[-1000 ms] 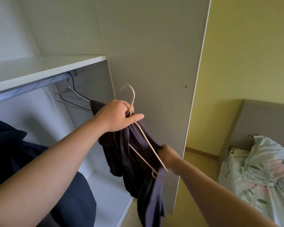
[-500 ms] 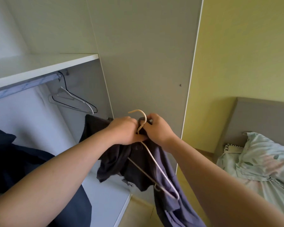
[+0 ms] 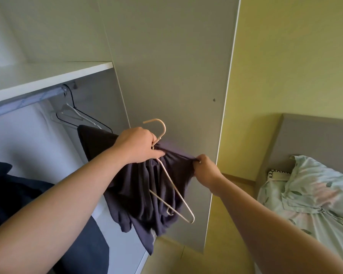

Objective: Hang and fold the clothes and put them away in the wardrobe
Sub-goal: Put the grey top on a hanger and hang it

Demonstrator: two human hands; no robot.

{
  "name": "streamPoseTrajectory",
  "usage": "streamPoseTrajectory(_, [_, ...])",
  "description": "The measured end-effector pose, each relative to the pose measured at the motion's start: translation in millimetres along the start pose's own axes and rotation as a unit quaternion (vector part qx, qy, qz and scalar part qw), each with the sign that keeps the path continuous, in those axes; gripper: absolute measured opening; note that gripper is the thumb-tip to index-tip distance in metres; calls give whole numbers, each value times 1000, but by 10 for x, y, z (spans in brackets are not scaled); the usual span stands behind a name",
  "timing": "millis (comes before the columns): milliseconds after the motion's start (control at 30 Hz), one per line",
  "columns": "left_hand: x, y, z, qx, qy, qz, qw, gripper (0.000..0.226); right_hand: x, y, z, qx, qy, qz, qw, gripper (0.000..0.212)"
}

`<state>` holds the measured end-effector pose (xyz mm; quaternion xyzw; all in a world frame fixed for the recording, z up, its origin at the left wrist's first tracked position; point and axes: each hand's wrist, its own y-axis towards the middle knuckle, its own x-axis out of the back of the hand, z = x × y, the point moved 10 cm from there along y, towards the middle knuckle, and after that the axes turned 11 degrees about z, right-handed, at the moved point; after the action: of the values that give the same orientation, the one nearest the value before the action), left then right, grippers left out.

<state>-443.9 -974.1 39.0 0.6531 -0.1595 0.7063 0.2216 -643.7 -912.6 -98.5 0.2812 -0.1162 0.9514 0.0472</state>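
Left hand (image 3: 137, 145) is closed round the neck of the cream hanger (image 3: 164, 129), with the dark purple garment (image 3: 139, 194) bunched under your palm. Right hand (image 3: 204, 171) pinches the garment's edge, pulled taut just right of your left hand.

- Writing: black print on the white edge (image 3: 273, 173) beyond your right hand, too small to read.
- Hanger orientation: hook up above your left knuckles, long axis tilted steeply, free shoulder end down and right, below your right hand. Most of the garment hangs below your left hand.
- Counts: one cream hanger, one purple garment. Two empty wire hangers (image 3: 77, 115), one white and one black, on the rail (image 3: 28, 101) up-left of your left hand. One navy garment (image 3: 18, 194) hangs under your left forearm.
- The bed (image 3: 315, 194) is right of your right arm.
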Motion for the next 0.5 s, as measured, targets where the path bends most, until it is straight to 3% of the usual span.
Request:
streamPoseTrajectory(100, [-9, -9, 83, 9, 16, 2, 1000, 56, 69, -5, -36, 13, 30, -52, 998, 24])
streamPoseTrajectory(200, [25, -47, 239, 26, 34, 8, 999, 58, 116, -24, 45, 59, 33, -26, 997, 42])
streamPoseTrajectory(300, [101, -79, 409, 38, 52, -1, 998, 57, 6, 13, 91, 87, -202, 72, 973, 48])
streamPoseTrajectory(367, [168, -108, 529, 55, 64, -15, 996, 47, 90, 43, 32, 69, -288, 45, 954, 25])
streamPoseTrajectory(400, [198, -124, 583, 65, 68, -23, 995, 42, 177, 39, -2, 55, -264, 17, 963, 16])
streamPoseTrajectory(500, [213, -157, 693, 84, 66, -30, 994, 34, 297, 53, -120, 22, -174, -31, 984, 23])
